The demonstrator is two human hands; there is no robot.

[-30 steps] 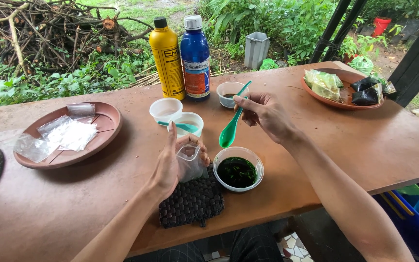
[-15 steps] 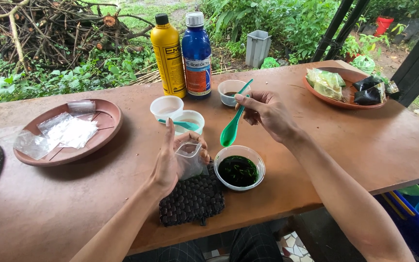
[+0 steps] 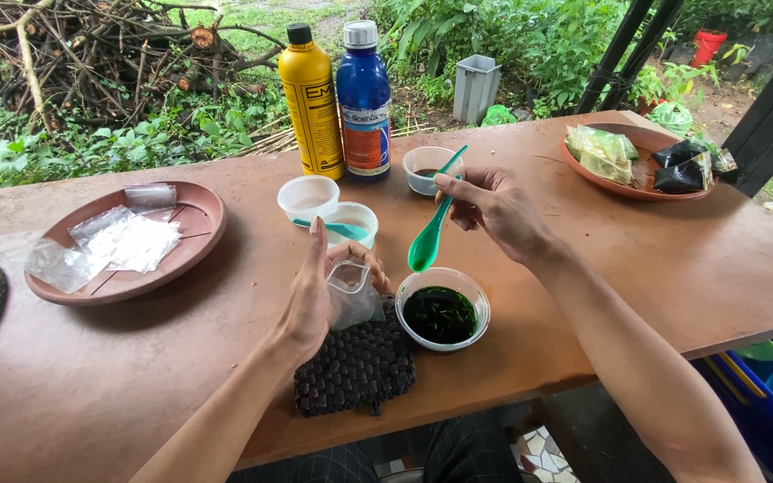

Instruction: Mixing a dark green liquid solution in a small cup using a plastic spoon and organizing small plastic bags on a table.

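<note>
My left hand (image 3: 313, 295) holds a small clear plastic bag (image 3: 352, 293) open and upright over a dark woven mat (image 3: 355, 368). My right hand (image 3: 492, 208) grips a green plastic spoon (image 3: 430, 231) by its handle, with the spoon's bowl pointing down just above a clear bowl of dark green liquid (image 3: 443, 309). The bag and the bowl stand side by side, nearly touching.
Behind are two white cups (image 3: 309, 196), one holding a teal spoon (image 3: 336, 229), a small dish (image 3: 426, 169), a yellow bottle (image 3: 310, 91) and a blue bottle (image 3: 364, 92). A brown tray of empty clear bags (image 3: 191, 235) sits left; a tray of filled bags (image 3: 631, 182) sits right.
My right hand has lowered the green spoon toward the bowl of dark green liquid. The left hand keeps hold of the bag.
</note>
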